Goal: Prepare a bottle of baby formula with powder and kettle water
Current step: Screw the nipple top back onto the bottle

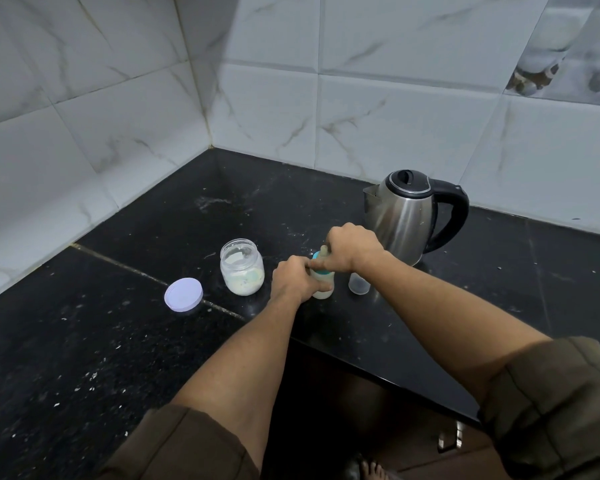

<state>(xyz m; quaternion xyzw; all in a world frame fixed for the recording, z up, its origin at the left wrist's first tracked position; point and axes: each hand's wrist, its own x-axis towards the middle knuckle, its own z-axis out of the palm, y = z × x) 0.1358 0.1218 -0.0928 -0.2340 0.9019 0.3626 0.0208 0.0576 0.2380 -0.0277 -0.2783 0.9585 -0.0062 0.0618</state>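
Observation:
A baby bottle (323, 287) with whitish liquid stands upright on the black counter (118, 341). My left hand (293, 277) grips its body. My right hand (352, 247) grips the teal ring and teat (321, 258) on top of the bottle. An open jar of white powder (242, 268) stands just left of the bottle, its lilac lid (183, 294) lying flat further left. A steel kettle (407, 213) with a black handle stands behind my right hand, lid closed.
A clear plastic cap (359, 284) stands on the counter right of the bottle, under my right wrist. Tiled walls meet in a corner behind. The counter's front edge runs diagonally below my arms, with a cabinet handle (451, 436) beneath.

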